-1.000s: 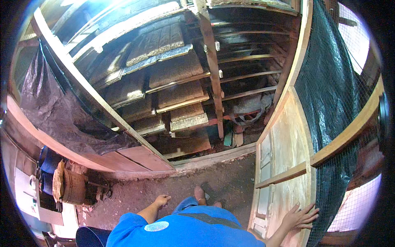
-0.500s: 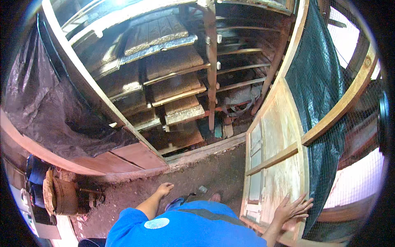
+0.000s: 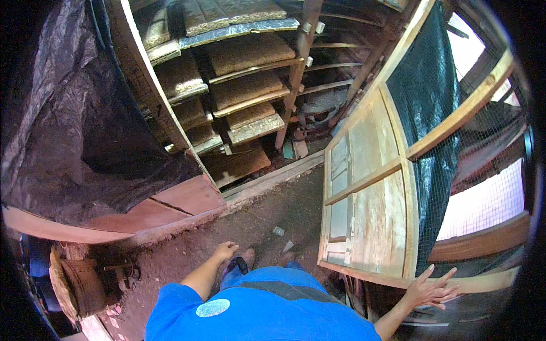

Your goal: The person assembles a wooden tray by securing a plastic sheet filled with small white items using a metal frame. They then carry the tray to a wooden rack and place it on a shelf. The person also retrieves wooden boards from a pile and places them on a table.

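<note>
1. Beside the wooden door (image 3: 369, 199), at its lower free edge, the right hand (image 3: 429, 288) is laid flat with the fingers spread; nothing is grasped, and the palm is pressed against the bottom rail.
2. The door is seen swung open on the person's right, with plank panels below and green netting (image 3: 429, 96) over wire mesh above; its lower corner stands just above the dirt floor (image 3: 273, 221).
3. The left hand (image 3: 226, 250) hangs loosely curled and empty, well apart from the door, above the dirt floor and near the sandalled feet.
4. To the left of the door, the drying rack (image 3: 244, 85) is stacked with brown slabs on slatted shelves, and black plastic sheeting (image 3: 74, 131) is draped further left still.
5. The step in hand is judged to be the swinging of the door by a push on its frame.
6. Pressure would best be kept on the solid bottom rail and not on the mesh, which would probably give.
7. A slow, even push is advised, since the lower edge looks close enough to the ground to catch.
8. The feet should be kept clear of the door's sweep.
9. Whether a latch is fitted cannot be told.
</note>
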Available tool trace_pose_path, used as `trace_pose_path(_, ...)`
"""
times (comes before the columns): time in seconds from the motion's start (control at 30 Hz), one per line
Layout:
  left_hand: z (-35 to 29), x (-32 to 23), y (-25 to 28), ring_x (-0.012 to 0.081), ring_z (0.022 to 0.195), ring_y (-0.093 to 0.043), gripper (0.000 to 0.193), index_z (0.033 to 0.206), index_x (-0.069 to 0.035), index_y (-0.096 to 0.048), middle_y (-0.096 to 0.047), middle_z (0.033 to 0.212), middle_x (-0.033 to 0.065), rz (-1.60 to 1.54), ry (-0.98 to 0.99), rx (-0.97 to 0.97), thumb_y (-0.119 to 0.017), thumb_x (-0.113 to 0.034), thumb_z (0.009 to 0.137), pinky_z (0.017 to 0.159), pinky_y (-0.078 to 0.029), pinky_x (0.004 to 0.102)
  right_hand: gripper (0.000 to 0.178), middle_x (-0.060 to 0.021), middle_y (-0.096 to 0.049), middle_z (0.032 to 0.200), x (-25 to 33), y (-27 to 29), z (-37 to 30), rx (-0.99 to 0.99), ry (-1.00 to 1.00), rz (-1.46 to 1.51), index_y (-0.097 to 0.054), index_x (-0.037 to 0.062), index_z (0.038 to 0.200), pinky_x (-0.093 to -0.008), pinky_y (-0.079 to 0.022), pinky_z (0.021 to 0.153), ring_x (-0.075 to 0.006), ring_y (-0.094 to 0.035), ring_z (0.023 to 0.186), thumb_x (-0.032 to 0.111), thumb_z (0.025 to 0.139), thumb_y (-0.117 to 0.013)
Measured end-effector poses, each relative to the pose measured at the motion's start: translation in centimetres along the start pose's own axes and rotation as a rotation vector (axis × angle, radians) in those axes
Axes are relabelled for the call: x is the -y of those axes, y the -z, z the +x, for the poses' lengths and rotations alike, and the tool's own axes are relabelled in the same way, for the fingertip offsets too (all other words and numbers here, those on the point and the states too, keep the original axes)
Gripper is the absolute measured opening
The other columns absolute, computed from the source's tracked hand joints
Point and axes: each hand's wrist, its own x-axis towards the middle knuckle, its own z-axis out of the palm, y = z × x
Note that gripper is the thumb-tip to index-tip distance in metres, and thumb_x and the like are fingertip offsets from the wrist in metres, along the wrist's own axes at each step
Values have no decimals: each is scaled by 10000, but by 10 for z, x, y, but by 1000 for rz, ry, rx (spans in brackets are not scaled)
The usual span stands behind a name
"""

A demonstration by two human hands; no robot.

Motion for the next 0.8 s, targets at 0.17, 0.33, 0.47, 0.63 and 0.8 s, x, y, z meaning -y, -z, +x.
trace_pose_path(0.17, -5, -19, -8, 312, 1090, -635, 495, 1207, -67, -653, -666, 1171, 175, 2, -168, 53, -632, -440, 881, 933, -491, 395, 712, -209, -298, 1478, -9, 14, -23, 71, -61, 46, -432, 143, 1447, -651, -133, 1100, -475, -169, 1394, 469, 860, -671)
trace_pose_path(0.33, -13, -92, -21, 235, 1130, -610, 531, 1284, -20, -579, -641, 1221, 165, -39, -262, 320, -615, -411, 927, 957, -473, 336, 772, -279, -257, 1469, 11, 26, -37, 43, -63, 332, -409, 63, 1426, -626, -146, 1118, -484, -147, 1398, 340, 799, -762)
trace_pose_path(0.47, -55, -193, -32, 248, 1195, -568, 592, 1384, -40, -478, -586, 1304, 172, -86, -462, 532, -636, -380, 926, 976, -466, 357, 758, -270, -86, 1541, 29, 32, -56, 93, -44, 516, -363, 97, 1442, -686, -89, 1106, -515, -33, 1424, 304, 821, -745)
trace_pose_path(0.63, -104, -295, -76, 280, 1228, -538, 684, 1443, -38, -393, -502, 1391, 196, 106, -746, 681, -649, -391, 916, 1018, -441, 387, 704, -263, -58, 1552, 35, 51, -54, 64, 62, 616, -415, 131, 1422, -683, -66, 1114, -551, -9, 1416, 261, 814, -745)
trace_pose_path(0.8, -138, -327, -112, 336, 1294, -468, 849, 1524, -88, -227, -395, 1471, 216, 117, -919, 818, -700, -364, 876, 1056, -406, 416, 626, -259, -66, 1552, 42, 65, -54, 41, 322, 685, -479, 139, 1368, -685, -72, 1108, -550, -29, 1414, 169, 798, -737)
